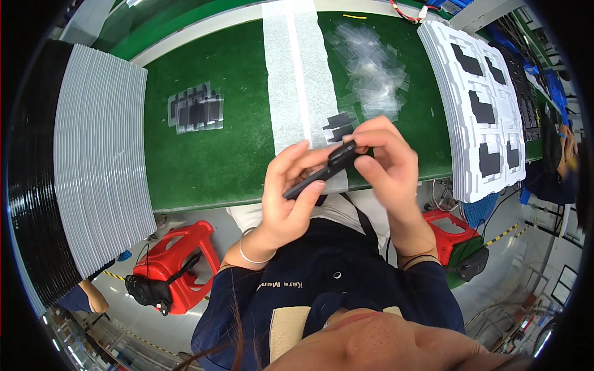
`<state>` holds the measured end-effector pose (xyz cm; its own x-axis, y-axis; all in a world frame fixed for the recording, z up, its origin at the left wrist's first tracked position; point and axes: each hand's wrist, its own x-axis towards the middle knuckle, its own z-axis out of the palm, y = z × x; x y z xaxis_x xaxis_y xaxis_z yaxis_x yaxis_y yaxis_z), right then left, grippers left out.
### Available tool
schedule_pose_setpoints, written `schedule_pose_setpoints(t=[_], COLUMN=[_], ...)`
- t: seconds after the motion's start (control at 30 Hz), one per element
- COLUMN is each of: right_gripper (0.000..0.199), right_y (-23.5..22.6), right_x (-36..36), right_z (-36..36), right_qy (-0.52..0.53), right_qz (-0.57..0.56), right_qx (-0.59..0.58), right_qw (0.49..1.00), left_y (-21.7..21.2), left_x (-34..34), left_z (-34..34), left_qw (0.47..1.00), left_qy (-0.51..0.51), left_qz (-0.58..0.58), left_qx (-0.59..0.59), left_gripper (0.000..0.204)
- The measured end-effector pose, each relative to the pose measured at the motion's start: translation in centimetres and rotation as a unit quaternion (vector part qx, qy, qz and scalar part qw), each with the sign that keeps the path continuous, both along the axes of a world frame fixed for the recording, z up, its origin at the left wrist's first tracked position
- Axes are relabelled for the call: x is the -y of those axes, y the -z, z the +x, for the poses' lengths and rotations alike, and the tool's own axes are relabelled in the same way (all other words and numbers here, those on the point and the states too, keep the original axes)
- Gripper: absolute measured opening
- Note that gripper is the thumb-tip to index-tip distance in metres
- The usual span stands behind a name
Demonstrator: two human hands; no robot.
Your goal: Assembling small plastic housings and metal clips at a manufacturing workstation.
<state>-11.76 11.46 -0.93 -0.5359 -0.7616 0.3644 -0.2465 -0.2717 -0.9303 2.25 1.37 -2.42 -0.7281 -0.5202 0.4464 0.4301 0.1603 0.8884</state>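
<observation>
My left hand (286, 196) holds a flat black plastic part (322, 170) by its lower end, just above the near edge of the green table (204, 154). At the part's upper end, the fingertips of my right hand (388, 162) pinch it. Beneath the hands a white strip (297, 74) runs away across the table, and two more small black parts (339, 126) lie on it. A heap of clear film pieces (371, 68) lies beyond my right hand.
A stack of white moulded trays (476, 105) holding black parts stands at the right. A tall stack of grey and black trays (86, 161) lies at the left. Black parts under clear film (195, 109) rest mid-table. Red stools (179, 260) stand on the floor below.
</observation>
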Motion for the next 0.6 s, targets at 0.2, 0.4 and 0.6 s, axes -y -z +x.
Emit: schedule_pose_setpoints(t=[0.2,0.4,0.6], right_gripper=[0.008,0.016,0.029], right_y=[-0.4,-0.3,-0.7], right_x=[-0.2,0.2,-0.1], right_z=[0.7,1.3,1.3], right_qy=[-0.089,-0.071,-0.011], right_qz=[0.017,-0.023,-0.010], right_qx=[0.162,0.133,0.011], right_qw=[0.983,0.988,1.000], left_y=[-0.6,-0.4,-0.3], left_x=[0.4,0.2,0.5], left_z=[-0.8,0.3,0.4], left_qw=[0.962,0.965,0.962], left_qy=[0.009,0.037,0.035], left_qz=[0.266,0.259,0.272], left_qx=[-0.057,0.004,0.019], left_gripper=[0.048,0.021,0.021])
